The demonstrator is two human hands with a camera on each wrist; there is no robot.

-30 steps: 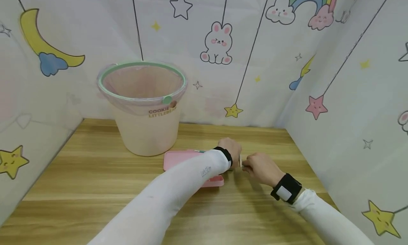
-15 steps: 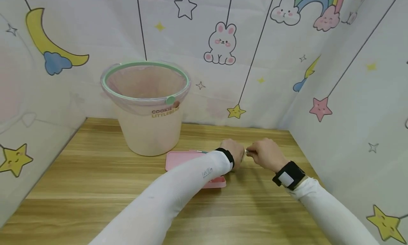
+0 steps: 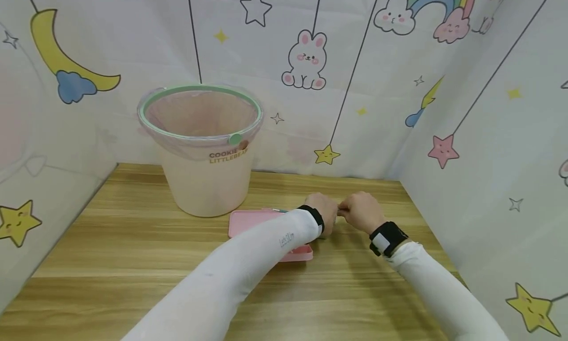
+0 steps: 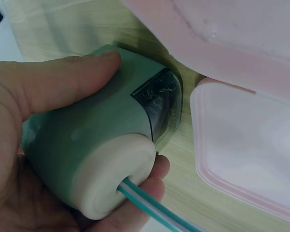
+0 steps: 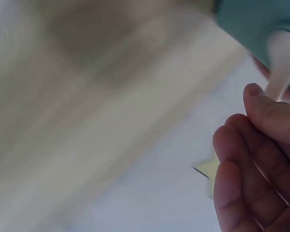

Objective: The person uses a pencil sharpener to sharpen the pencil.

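Note:
In the left wrist view my left hand (image 3: 323, 214) grips a green pencil sharpener (image 4: 101, 106), with the thumb along one side and fingers beneath. Dark bits show behind its clear window. A teal-and-white striped pencil (image 4: 146, 199) sticks out of the hole in its pale round end. My right hand (image 3: 363, 213), close beside the left, pinches the sharpener's pale crank handle (image 5: 282, 65) between thumb and fingers. From the head view the sharpener is mostly hidden behind my left hand.
An open pink case (image 3: 243, 222) lies under my left forearm, partly covered. Behind it stands a tall pale bucket (image 3: 206, 183) with a green rim and a clear liner. Patterned white sheeting (image 3: 284, 149) rises behind and beside the wooden table (image 3: 133, 252).
My right hand has moved up from its lower place a second ago, then slightly left, still at the crank handle. The left hand stays nearly in place.

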